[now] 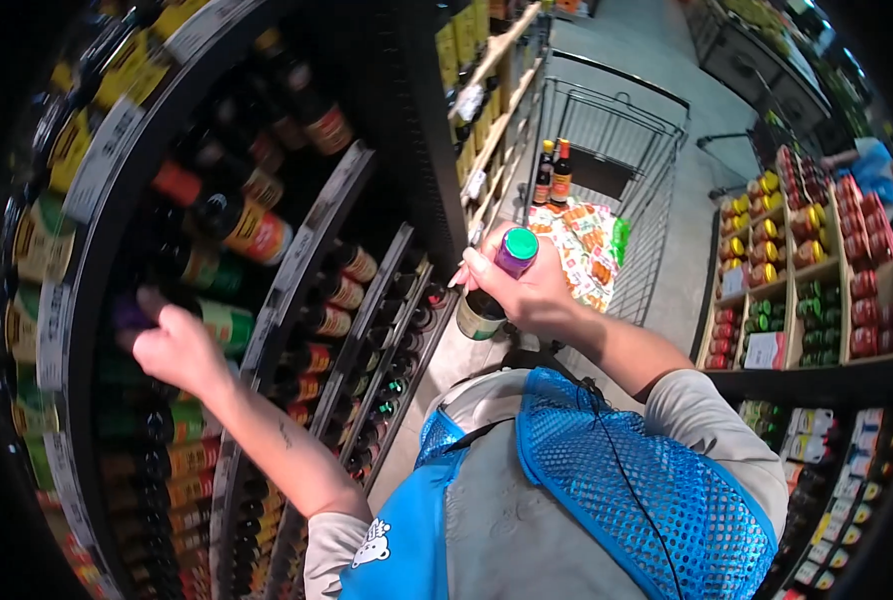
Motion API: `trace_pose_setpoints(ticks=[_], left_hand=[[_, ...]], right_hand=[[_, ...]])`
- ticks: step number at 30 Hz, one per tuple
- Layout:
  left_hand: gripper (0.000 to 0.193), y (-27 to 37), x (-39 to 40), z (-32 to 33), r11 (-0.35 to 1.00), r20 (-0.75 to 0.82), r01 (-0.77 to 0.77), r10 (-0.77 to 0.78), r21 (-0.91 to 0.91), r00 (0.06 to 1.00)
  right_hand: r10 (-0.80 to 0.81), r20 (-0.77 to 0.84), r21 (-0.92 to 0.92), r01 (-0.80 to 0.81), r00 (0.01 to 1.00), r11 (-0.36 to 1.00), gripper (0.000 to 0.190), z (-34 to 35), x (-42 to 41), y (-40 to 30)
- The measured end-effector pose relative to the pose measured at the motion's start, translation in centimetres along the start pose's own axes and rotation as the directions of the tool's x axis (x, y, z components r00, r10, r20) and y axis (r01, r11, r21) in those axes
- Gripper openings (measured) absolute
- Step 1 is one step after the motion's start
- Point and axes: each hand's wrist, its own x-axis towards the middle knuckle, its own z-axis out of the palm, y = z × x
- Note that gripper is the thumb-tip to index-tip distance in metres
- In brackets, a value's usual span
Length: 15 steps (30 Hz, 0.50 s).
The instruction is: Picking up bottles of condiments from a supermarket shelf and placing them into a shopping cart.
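Note:
My right hand (540, 281) is wrapped around the neck of a dark glass bottle (480, 316) with a green cap, a purple neck wrap and a pale label. It holds the bottle upright above the floor, beside the shelf. My left hand (180, 352) reaches into the shelf on the left. Its fingers are closed about the purple neck (133, 311) of another bottle. A green-and-white label (225, 326) shows just beyond that hand; whether it belongs to the same bottle is unclear. Nearby stands a bottle with an orange-red cap and yellow-and-red label (255, 229).
A wire shopping cart (645, 247) stands ahead, holding two sauce bottles (560, 180) and printed food packs (585, 240). Black shelf edges with price tags (293, 262) run along the left. On the right, a wooden rack (795, 300) holds jars. Another person's blue clothing (874, 169) shows behind it.

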Motion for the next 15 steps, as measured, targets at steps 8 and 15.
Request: trace_pose_setpoints(ticks=[8,15], left_hand=[[0.034,0.3,-3.4,-0.6,0.965,-0.159,-0.1,0.062,-0.242,0.985],[0.025,1.5,-2.9,-1.4,0.912,-0.239,-0.345,0.292,-0.22,0.926]], right_hand=[[0.053,-0.283,-0.056,-0.071,0.958,0.996,0.013,-11.3,-2.6,2.3],[-0.067,-0.541,-0.175,-0.034,0.839,0.984,0.016,-20.7,-2.7,5.7]])
